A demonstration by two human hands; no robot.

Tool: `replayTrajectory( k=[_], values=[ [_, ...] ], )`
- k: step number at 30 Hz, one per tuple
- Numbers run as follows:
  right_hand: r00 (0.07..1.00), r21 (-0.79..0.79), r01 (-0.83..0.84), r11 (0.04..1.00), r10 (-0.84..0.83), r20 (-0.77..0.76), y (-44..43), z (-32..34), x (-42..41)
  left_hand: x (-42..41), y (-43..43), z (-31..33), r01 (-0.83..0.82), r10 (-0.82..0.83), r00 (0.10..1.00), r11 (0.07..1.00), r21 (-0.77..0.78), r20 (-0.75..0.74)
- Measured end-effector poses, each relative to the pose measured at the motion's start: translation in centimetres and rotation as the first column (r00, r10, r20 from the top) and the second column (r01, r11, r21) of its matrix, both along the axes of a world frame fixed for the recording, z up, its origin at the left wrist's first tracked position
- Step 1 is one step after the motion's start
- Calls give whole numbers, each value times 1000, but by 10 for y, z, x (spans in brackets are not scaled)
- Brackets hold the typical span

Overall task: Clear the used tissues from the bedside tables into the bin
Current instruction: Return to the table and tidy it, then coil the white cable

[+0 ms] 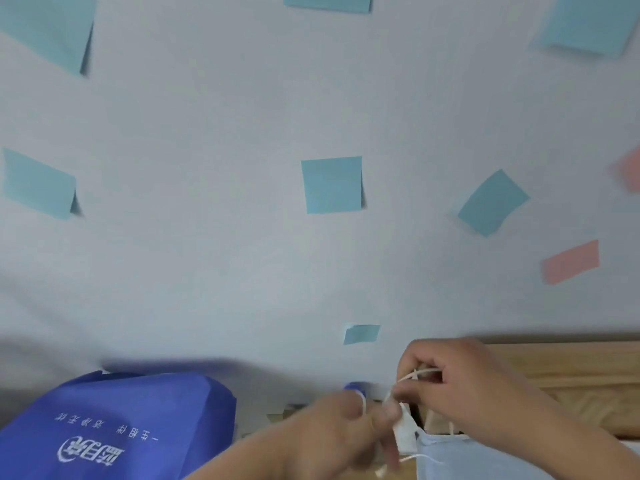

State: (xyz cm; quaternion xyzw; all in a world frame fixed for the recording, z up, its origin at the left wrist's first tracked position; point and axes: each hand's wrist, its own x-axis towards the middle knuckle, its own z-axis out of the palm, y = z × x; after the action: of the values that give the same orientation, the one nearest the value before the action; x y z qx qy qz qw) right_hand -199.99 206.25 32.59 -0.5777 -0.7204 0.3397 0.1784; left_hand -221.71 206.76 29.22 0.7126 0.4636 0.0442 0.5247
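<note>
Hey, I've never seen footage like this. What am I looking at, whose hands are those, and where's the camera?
There is no machine here. A person wears one wide-angle camera on the head, so you see their own two hands from their viewpoint. The left hand pinches a small white scrap, and the right hand pinches a thin white cord. The picture is too blurred to tell whether the scrap is a tissue. To the left lies a dark blue bag with white print, and under the right hand is something light blue. Behind is a pale wall with blue and pink sticky notes, and there is a wooden surface at right.
</note>
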Motion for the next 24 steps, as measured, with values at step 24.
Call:
replayTrajectory(
  k=[24],
  values=[
    [982, 101, 26, 995, -44, 184, -2, 12, -23, -8, -16, 1, -118, 130, 987, 984, -130, 92]
  ],
)
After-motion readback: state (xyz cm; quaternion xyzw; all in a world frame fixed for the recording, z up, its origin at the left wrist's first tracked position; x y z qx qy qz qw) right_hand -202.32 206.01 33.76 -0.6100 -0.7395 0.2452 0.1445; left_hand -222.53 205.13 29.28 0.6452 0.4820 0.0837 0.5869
